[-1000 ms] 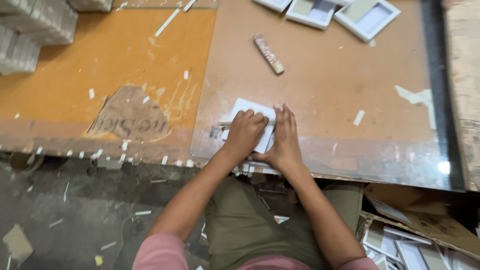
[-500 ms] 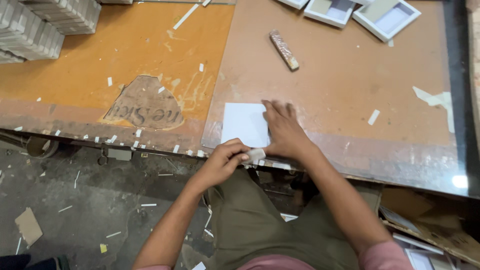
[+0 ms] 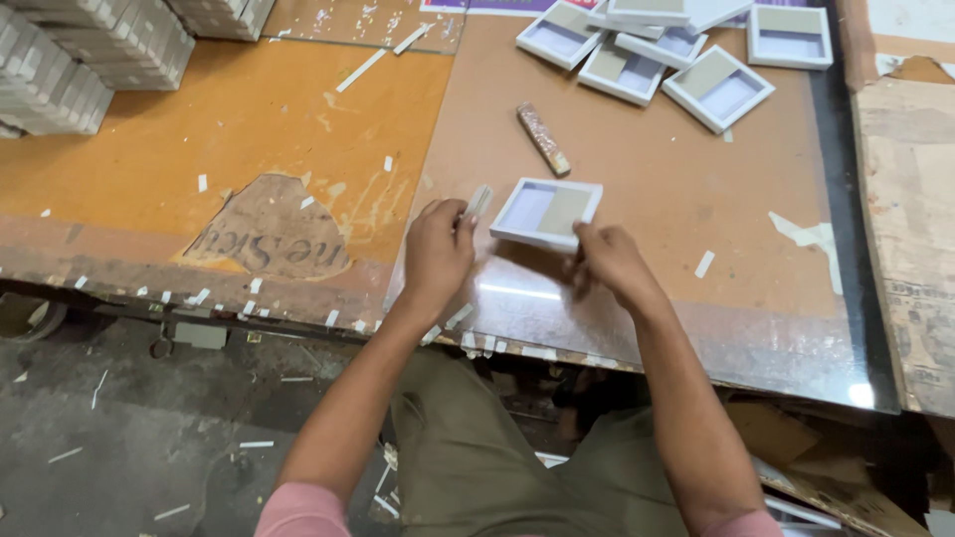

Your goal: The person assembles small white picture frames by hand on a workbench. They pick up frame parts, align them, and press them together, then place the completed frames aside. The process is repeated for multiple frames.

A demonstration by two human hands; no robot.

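Head view: since the frame 0.5 s earlier, the flat white face that lay on the worktop (image 3: 696,328) under the right hand (image 3: 609,261) now shows as an open tray (image 3: 545,211) — a shallow white box with a grey and lilac inside. It appears to have been turned over, cavity up. The tray has also shifted up the worktop, away from the near edge.

The right hand grips the tray at its near right corner, fingers pinched on the rim. The tray sits just above that hand and looks slightly raised at the near side; whether its far edge touches the worktop cannot be told.

The left hand (image 3: 438,251) is closed on a small grey strip (image 3: 479,202), held upright between the fingertips, just left of the tray and apart from it.

Further items:
- 1 brown stick (image 3: 543,139) lies beyond the tray.
- Finished trays (image 3: 718,88) lie at the far edge.
- Stacked packs (image 3: 60,70) stand far left.
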